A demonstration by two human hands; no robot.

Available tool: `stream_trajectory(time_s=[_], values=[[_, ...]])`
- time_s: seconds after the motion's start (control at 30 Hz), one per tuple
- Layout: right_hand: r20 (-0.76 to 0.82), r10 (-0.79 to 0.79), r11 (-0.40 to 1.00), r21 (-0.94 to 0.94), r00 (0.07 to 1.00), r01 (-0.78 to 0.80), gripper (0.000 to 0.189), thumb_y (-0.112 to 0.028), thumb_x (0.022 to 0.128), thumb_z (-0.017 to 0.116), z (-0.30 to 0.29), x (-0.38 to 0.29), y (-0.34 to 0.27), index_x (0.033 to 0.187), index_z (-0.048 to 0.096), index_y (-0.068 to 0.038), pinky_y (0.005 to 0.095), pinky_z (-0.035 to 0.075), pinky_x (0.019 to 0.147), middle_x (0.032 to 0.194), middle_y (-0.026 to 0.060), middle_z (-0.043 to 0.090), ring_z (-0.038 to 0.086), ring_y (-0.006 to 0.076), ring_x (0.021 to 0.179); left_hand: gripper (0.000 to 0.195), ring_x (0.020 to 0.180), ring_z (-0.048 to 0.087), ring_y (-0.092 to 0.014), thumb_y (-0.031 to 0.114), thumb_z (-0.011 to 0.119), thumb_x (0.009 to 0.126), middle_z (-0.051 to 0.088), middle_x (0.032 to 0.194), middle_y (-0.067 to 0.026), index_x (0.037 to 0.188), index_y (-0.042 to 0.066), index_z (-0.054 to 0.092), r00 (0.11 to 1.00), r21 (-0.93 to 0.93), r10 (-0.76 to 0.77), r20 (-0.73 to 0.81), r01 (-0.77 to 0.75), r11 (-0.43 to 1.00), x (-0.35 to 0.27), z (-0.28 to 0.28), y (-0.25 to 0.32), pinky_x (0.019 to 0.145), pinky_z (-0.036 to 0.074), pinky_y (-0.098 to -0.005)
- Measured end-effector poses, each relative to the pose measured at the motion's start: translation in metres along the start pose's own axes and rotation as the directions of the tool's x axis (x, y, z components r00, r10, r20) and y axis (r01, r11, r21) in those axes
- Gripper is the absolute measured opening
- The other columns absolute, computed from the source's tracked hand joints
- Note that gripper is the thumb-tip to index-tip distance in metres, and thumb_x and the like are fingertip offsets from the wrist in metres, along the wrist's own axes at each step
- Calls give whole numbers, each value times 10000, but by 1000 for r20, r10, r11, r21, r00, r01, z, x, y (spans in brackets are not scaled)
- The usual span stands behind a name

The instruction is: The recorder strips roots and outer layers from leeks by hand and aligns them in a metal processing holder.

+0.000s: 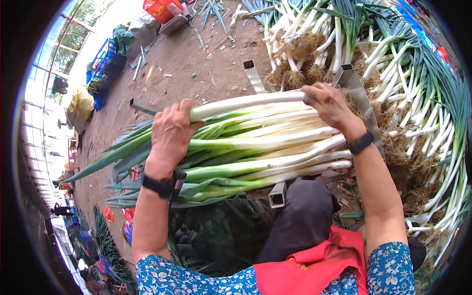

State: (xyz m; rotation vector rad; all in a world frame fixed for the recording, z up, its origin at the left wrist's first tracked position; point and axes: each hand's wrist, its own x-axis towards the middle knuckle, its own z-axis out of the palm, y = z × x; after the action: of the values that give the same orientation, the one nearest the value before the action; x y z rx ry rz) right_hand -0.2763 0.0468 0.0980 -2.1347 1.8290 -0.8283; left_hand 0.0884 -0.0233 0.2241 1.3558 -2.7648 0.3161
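Observation:
A thick long green onion point(250, 104) lies across the far side of a layer of trimmed green onions point(258, 143). My left hand point(171, 131) is closed around it where the white shaft turns to green leaves. At its white end, my right hand point(328, 105) grips it, fingers curled over the tip. The layer rests on a metal stand with square-tube uprights point(276, 195), white ends to the right and leaves to the left. A metal plate point(363, 99) stands beside the white ends. The fingertips of both hands are partly hidden.
Untrimmed green onions with roots point(402, 92) are heaped at the right and far right. On the dirt floor point(221, 59) sit a red bucket point(162, 11) and a blue crate point(107, 62). More onion bundles point(107, 239) lie at lower left, near another person point(96, 278).

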Motion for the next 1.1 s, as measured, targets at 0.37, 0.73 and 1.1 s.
stream_trajectory(time_s=[0.37, 0.73, 1.1], values=[[311, 221, 959, -241, 924, -148, 194, -247, 878, 636, 53, 38, 75, 955, 660, -70, 449, 493, 857, 955, 169, 606, 590, 371, 1002, 388, 965, 596, -353, 421, 642, 880, 656, 965, -157, 1019, 60, 610, 984, -251, 69, 163, -26, 968, 63, 158, 26, 872, 430, -452], [520, 371, 919, -325, 770, -223, 436, -443, 921, 574, 41, 69, 51, 964, 710, -31, 454, 506, 860, 987, 199, 678, 631, 395, 949, 497, 1070, 579, -388, 472, 550, 938, 643, 1105, -211, 1194, 45, 562, 768, -206, -59, 638, 244, 948, 92, 149, 39, 946, 432, -470], [578, 453, 862, -479, 679, -168, 453, -481, 925, 548, 44, 73, 32, 1101, 674, -83, 448, 492, 861, 1066, 184, 650, 618, 359, 1023, 566, 1200, 558, -362, 493, 424, 991, 604, 1282, -185, 1413, 118, 465, 770, -301, 84, 633, 144, 943, 95, 168, 30, 1011, 424, -425]])
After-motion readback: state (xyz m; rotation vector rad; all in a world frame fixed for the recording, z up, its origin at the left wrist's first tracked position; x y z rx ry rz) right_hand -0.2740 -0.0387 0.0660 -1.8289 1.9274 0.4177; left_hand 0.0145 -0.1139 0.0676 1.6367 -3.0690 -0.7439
